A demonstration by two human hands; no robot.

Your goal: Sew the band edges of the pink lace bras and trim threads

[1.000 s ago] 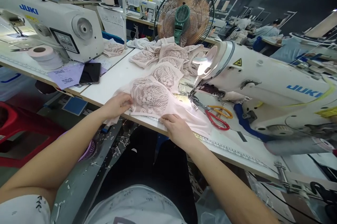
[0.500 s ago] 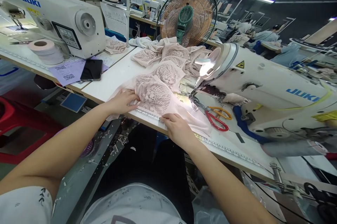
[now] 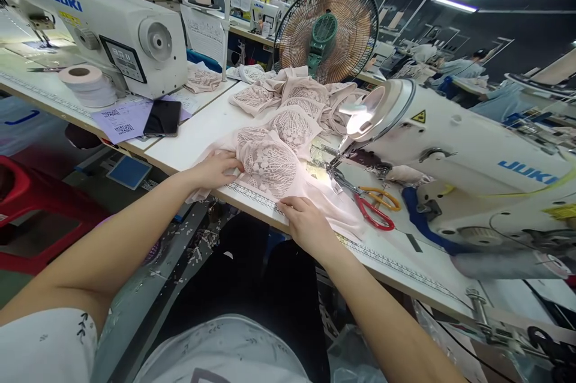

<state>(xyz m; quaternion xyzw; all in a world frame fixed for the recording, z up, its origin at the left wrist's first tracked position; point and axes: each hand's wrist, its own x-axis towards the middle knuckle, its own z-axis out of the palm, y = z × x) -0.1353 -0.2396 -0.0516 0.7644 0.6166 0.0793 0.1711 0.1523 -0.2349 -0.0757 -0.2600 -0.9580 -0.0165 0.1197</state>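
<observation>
1. Lying at the front edge of the sewing table [image 3: 189,149], the pink lace piece [image 3: 270,164] sits just left of the needle of the sewing machine [image 3: 450,149], with more lace pieces [image 3: 292,98] heaped behind it toward the fan [image 3: 327,29].
2. Your left hand [image 3: 216,168] rests on the fabric's left edge, fingers curled and gathering the cloth under them.
3. Your right hand [image 3: 308,224] lies flat on the plain lower hem near the ruler strip along the table edge, fingers pressed together, holding the cloth down.
4. Judge the piece as very light, soft and limp; it likely bunches and slides on the smooth tabletop, and the openwork lace could snag or stretch.
5. Take hold at the plain hem and seamed edges instead of the open lace, with flat fingers.
6. Note the red-handled scissors [image 3: 375,209] lying just right of the fabric, near the needle.
</observation>
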